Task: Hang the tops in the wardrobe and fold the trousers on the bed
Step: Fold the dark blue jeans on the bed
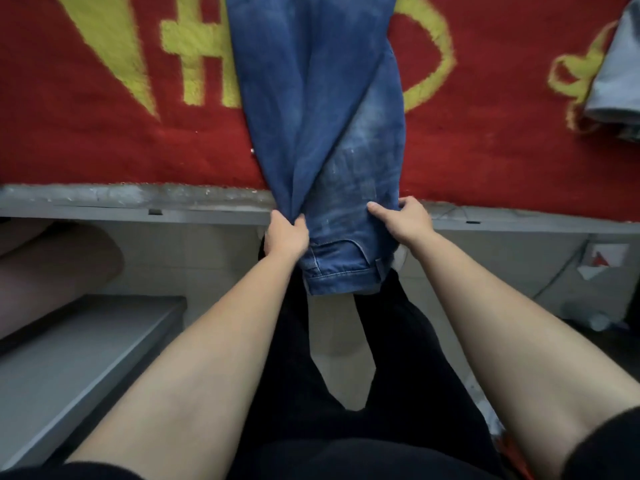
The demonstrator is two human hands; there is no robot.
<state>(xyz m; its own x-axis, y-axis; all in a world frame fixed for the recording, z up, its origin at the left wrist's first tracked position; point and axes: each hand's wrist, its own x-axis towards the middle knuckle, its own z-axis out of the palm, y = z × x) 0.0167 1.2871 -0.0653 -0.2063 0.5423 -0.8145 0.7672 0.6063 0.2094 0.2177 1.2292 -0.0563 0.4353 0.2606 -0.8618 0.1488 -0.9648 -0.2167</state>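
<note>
At the near edge of the bed, left hand (pixel 287 233) closed round a bunched gather of the jeans (pixel 322 116), fingers curled tight into the fold. Right hand (pixel 405 220) just across, thumb on top and fingers tucked under the opposite side seam, pinching it. Between the two, a stitched end band (pixel 343 271) hanging free over the grey bed frame (pixel 138 206), down toward dark-clad legs; hard to tell whether waistband or cuffs. Beyond the hands, running straight away across the red blanket (pixel 104 150) with its yellow pattern, lying flat, creased lengthwise down the middle, far end out of view. Likely heavy for cloth, soft yet with enough body to keep a crease; not slippery against the pile, so probably apt to drag rather than slide. Best taken at the thick seams and the band, both sides at once, as now, lifting instead of tugging. Farther off, at the right edge of the blanket, a pale grey garment (pixel 616 74), well apart.
</note>
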